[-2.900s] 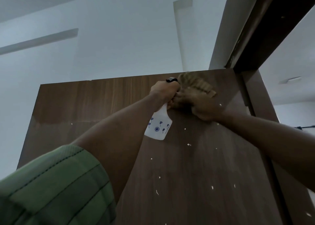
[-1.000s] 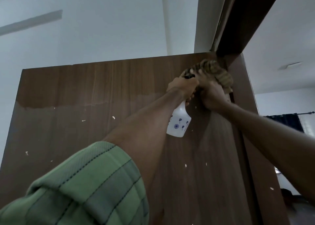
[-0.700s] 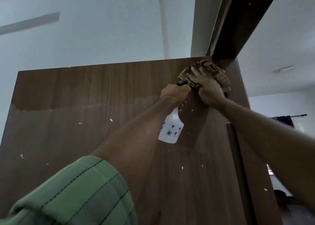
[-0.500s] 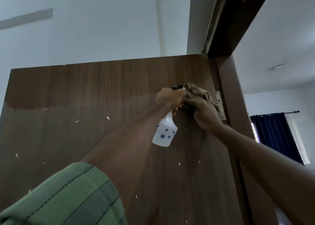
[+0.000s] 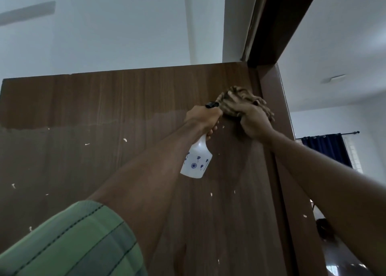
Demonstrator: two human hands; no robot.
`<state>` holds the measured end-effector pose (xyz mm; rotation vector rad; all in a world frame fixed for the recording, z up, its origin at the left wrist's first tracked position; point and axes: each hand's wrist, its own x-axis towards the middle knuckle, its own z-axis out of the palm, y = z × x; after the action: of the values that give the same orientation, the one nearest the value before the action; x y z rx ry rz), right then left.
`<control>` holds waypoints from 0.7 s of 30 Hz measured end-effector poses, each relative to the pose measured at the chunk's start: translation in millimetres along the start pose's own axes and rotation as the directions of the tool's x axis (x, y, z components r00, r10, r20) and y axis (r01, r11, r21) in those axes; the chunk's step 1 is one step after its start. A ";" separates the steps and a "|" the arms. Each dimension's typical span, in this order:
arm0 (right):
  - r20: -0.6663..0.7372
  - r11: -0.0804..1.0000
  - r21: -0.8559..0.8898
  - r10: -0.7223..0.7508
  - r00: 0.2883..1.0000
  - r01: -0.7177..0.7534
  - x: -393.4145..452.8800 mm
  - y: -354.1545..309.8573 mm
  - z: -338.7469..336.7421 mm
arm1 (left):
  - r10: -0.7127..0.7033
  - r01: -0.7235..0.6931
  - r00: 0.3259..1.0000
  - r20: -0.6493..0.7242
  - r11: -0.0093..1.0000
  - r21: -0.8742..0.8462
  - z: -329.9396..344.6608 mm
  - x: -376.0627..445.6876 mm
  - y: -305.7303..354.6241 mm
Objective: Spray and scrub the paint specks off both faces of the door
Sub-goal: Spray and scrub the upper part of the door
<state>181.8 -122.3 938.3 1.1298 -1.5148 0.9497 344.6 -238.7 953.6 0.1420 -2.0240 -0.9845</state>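
Brown door, right hand clutching cloth, left hand gripping spray bottle

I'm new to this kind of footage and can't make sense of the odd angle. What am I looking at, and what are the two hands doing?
There is no machine here: a person wears a wide-angle camera on the head, tilted up at a brown wooden door. The left hand grips a white spray bottle by its neck, its body hanging below. The right hand presses a bunched tan cloth against the door's upper part, near the door frame. White paint specks dot the door's face. A green striped sleeve fills the lower left.
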 end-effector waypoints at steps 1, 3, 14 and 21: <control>-0.034 0.998 0.029 0.052 0.998 -0.051 8.6 -2.9 -4.1 | 0.003 -0.003 1.000 0.001 1.000 0.000 1.9 -1.2 -1.0; -0.050 0.991 0.078 0.112 0.992 -0.108 11.0 -2.9 -1.2 | 0.008 -0.008 1.000 0.019 1.000 0.007 5.6 -3.3 -6.3; 0.062 0.999 0.049 0.006 0.998 -0.009 -3.2 12.6 6.4 | -0.007 0.005 1.000 0.015 0.993 0.120 6.9 -14.7 -31.9; 0.099 0.994 -0.041 -0.093 0.991 0.097 -96.9 3.3 20.3 | 0.016 -0.018 1.000 0.025 0.994 0.108 6.1 -17.8 -32.4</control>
<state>181.8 -121.6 839.3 1.2187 -1.5384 0.8016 343.2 -249.5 917.8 0.1717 -2.0980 -0.8697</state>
